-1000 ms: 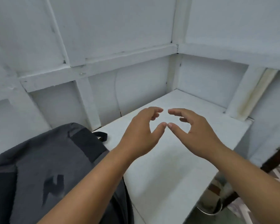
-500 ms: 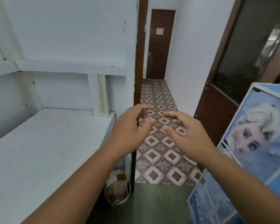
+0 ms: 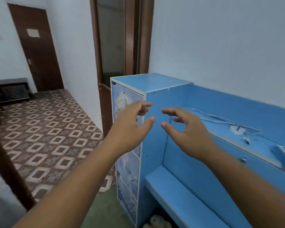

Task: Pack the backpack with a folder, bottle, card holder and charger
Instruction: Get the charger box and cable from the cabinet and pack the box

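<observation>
Charger on the blue desk, both hands raised and empty before it.
The white charger (image 3: 236, 129) lies on the upper shelf of the blue desk (image 3: 179, 191), its cable (image 3: 209, 118) trailing leftward along the shelf; a blurred blue-and-white item (image 3: 282, 155) lies nearer the right edge. The left hand (image 3: 130, 129) and right hand (image 3: 186, 130) hover near each other, fingers loosely curled and spread, gripping nothing. A patterned tile floor (image 3: 44, 129) stretches left toward a brown door (image 3: 38, 50).

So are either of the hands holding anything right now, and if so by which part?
Nothing is held. The left hand and right hand are both empty, fingers loosely curled in the air in front of the blue desk; the white cable lies untouched on it.
</observation>
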`<state>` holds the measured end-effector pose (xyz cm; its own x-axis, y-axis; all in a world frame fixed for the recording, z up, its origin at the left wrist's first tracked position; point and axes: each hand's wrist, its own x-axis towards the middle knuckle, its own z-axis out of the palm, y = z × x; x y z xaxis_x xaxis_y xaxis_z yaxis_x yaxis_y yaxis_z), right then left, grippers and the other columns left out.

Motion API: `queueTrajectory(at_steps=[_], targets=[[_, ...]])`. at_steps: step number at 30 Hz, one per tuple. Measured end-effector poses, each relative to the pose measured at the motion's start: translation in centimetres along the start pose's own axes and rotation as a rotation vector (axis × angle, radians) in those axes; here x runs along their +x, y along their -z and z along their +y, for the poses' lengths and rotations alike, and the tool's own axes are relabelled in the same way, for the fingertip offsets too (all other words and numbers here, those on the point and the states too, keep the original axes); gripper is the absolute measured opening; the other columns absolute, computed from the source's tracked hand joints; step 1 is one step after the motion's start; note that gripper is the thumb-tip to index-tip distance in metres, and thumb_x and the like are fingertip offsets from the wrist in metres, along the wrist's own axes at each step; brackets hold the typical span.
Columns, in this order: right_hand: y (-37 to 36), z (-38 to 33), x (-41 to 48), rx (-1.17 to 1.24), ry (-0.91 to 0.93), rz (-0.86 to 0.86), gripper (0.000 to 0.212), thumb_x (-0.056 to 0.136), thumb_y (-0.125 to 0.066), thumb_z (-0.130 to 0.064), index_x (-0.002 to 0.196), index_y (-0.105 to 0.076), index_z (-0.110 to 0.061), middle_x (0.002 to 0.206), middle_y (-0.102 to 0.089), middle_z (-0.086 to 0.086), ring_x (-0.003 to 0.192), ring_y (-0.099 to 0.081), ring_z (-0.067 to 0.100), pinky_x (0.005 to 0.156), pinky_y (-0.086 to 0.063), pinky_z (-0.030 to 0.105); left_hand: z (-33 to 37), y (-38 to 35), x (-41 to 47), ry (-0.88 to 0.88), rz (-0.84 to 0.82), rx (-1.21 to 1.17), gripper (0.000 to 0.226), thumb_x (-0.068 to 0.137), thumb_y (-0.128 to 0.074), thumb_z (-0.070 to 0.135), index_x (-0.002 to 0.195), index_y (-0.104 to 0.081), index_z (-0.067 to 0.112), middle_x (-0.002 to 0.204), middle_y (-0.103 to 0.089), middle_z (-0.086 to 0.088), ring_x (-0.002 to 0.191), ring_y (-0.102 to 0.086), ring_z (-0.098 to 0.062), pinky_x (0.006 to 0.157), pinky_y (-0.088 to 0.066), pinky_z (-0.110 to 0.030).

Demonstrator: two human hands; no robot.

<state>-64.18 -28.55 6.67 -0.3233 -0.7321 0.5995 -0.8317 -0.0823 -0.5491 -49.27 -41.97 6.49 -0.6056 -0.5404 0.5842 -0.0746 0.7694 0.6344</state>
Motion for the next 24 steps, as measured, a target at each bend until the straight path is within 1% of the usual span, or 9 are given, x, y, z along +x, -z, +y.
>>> queueTrajectory(at_steps=[3,6,8,10,12,16,18,20,24], targets=[[4.3,1.8,-1.9,-0.061,-0.080,0.076,0.036,0.092,-0.069,-0.027,0.127,-0.065,-0.021,0.126,-0.066,-0.012,0.120,-0.058,0.002,0.101,-0.049,0.030,2.0,-4.3,1.8,-0.060,-0.092,-0.049,0.037,0.096,-0.067,0.032,0.132,-0.059,0.030,0.119,-0.063,0.013,0.111,-0.058,0.004,0.088,-0.045,-0.012],[8.0,3.8,-4.2,-0.129,-0.182,0.151,0.035,0.093,-0.068,-0.029,0.127,-0.064,-0.024,0.127,-0.065,-0.016,0.121,-0.057,0.002,0.102,-0.049,0.031,3.7,-8.5,3.5,-0.130,-0.180,-0.108,0.035,0.095,-0.068,0.030,0.129,-0.060,0.030,0.117,-0.063,0.013,0.109,-0.058,0.006,0.088,-0.045,-0.013],[9.8,4.9,-5.9,-0.173,-0.243,0.196,0.033,0.092,-0.068,-0.030,0.125,-0.065,-0.027,0.124,-0.064,-0.021,0.119,-0.057,-0.001,0.101,-0.048,0.026,4.2,-11.2,4.4,-0.161,-0.223,-0.160,0.034,0.094,-0.069,0.029,0.127,-0.060,0.032,0.117,-0.064,0.013,0.109,-0.060,0.004,0.088,-0.045,-0.014],[11.6,6.0,-7.5,-0.233,-0.316,0.245,0.031,0.092,-0.069,-0.032,0.122,-0.065,-0.031,0.121,-0.062,-0.027,0.116,-0.056,-0.004,0.098,-0.046,0.019,4.8,-14.2,5.1,-0.204,-0.281,-0.208,0.033,0.093,-0.069,0.030,0.125,-0.060,0.035,0.116,-0.064,0.016,0.109,-0.059,0.006,0.087,-0.044,-0.012],[13.2,6.9,-9.0,-0.290,-0.385,0.282,0.030,0.092,-0.069,-0.033,0.122,-0.066,-0.031,0.122,-0.062,-0.027,0.115,-0.055,-0.006,0.098,-0.044,0.017,5.4,-17.2,5.9,-0.248,-0.350,-0.253,0.033,0.092,-0.068,0.032,0.124,-0.060,0.036,0.115,-0.064,0.017,0.110,-0.059,0.005,0.089,-0.045,-0.015],[16.3,8.1,-11.7,-0.404,-0.532,0.340,0.029,0.092,-0.067,-0.036,0.121,-0.066,-0.035,0.119,-0.061,-0.030,0.111,-0.049,-0.020,0.093,-0.036,0.001,6.4,-21.9,7.6,-0.343,-0.472,-0.282,0.034,0.093,-0.068,0.032,0.126,-0.060,0.033,0.115,-0.063,0.016,0.109,-0.059,0.000,0.088,-0.042,-0.015],[17.4,8.7,-12.6,-0.445,-0.587,0.363,0.029,0.091,-0.067,-0.038,0.121,-0.066,-0.036,0.117,-0.059,-0.033,0.107,-0.045,-0.027,0.088,-0.033,-0.003,6.1,-23.4,8.5,-0.368,-0.503,-0.271,0.034,0.094,-0.068,0.032,0.126,-0.060,0.030,0.115,-0.062,0.015,0.108,-0.058,-0.002,0.089,-0.041,-0.018],[18.2,9.3,-13.3,-0.485,-0.630,0.386,0.030,0.092,-0.067,-0.037,0.121,-0.066,-0.034,0.116,-0.061,-0.031,0.106,-0.045,-0.027,0.088,-0.034,-0.001,5.4,-24.7,9.6,-0.380,-0.533,-0.248,0.035,0.094,-0.068,0.033,0.128,-0.060,0.029,0.116,-0.062,0.013,0.108,-0.057,-0.004,0.091,-0.042,-0.022],[18.6,11.1,-13.8,-0.600,-0.689,0.348,0.033,0.092,-0.066,-0.038,0.124,-0.064,-0.031,0.125,-0.063,-0.020,0.112,-0.050,-0.010,0.099,-0.037,0.016,3.6,-27.2,12.0,-0.420,-0.579,-0.162,0.038,0.094,-0.068,0.034,0.130,-0.060,0.027,0.116,-0.058,0.012,0.112,-0.057,-0.010,0.097,-0.044,-0.031]])
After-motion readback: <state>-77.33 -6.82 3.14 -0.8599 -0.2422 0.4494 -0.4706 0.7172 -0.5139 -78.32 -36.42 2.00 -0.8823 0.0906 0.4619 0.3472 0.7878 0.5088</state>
